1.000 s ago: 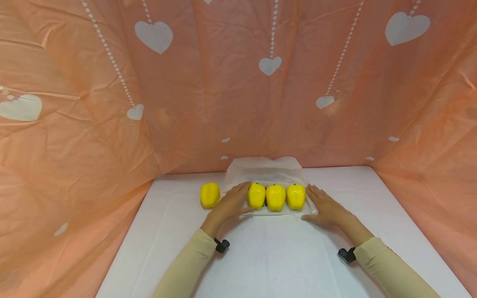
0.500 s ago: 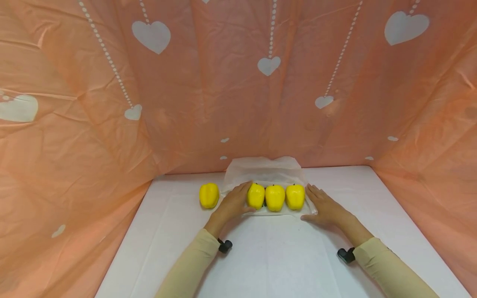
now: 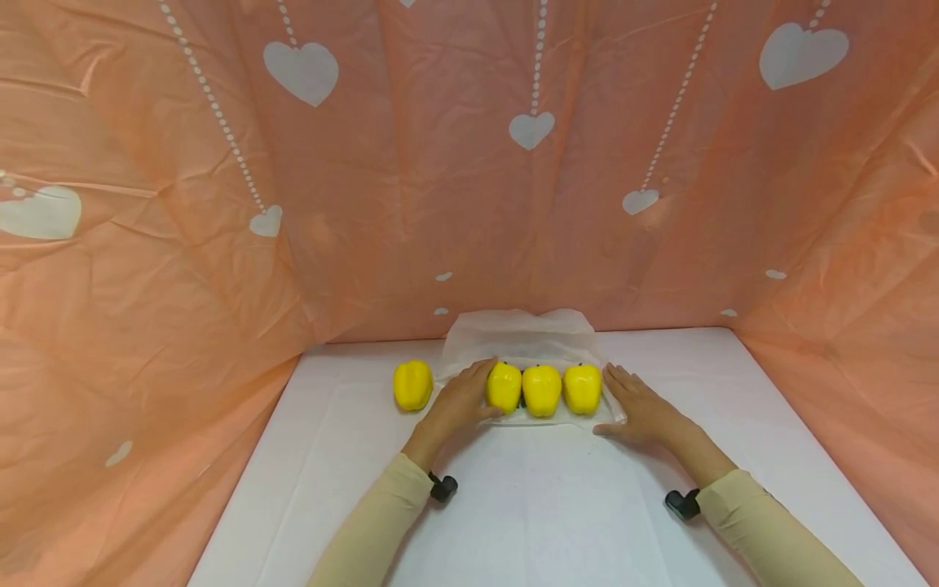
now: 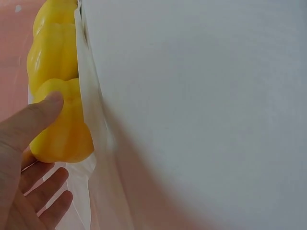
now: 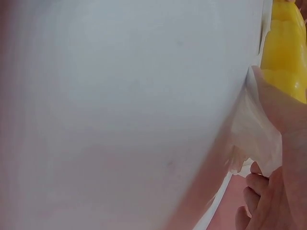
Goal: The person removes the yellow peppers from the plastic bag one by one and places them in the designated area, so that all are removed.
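type of place: curtained booth; the wider building cannot be told. creased peach curtain [image 3: 440, 204] hangs on three sides, printed with white hearts [image 3: 301, 73] on dotted strings [image 3: 540, 49]. one white-covered table [image 3: 543, 497] sits within.

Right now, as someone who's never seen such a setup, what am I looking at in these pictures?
There is no machine here, just a person working bare-handed. The wide picture comes from a camera on the head; the other two come from small black wrist cameras. On the white table, three yellow peppers sit in a row on a thin whitish sheet; a fourth pepper lies apart to the left. The left hand has its thumb on the end pepper; the right hand touches the sheet. Neither clearly grips anything.
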A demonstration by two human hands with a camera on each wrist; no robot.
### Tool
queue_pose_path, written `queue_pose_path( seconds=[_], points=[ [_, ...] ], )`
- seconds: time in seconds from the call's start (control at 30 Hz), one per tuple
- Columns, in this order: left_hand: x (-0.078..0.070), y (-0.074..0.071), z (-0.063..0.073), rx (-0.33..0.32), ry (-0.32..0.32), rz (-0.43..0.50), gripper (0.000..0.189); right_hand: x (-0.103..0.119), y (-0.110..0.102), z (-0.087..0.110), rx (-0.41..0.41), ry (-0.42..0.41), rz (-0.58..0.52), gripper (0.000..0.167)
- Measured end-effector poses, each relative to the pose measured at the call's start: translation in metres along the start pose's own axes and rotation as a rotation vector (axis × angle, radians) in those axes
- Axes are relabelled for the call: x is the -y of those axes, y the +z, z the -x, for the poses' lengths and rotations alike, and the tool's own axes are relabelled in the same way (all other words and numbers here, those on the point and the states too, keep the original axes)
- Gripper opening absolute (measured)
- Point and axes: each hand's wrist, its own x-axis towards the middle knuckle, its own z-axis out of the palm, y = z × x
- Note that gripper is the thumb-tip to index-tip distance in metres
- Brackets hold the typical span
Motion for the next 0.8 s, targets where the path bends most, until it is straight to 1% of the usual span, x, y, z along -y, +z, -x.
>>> queue_pose_path(
  seconds=[0.37,0.47,0.63,0.8],
  points=[
    [0.003,-0.003,0.006,-0.030,-0.023,0.012,0.096,-0.003,0.001,-0.002,0.006,-0.004,0.000,0.116],
    [0.002,-0.004,0.010,-0.039,-0.029,0.012,0.095,-0.003,0.001,-0.001,0.000,-0.015,0.007,0.116],
    [0.003,-0.008,0.018,-0.057,-0.018,0.005,0.095,0.000,-0.001,0.000,-0.008,-0.023,0.004,0.114],
    [0.004,-0.013,0.026,-0.090,-0.025,0.003,0.096,0.002,-0.002,0.001,-0.008,-0.020,0.007,0.113]
  ],
)
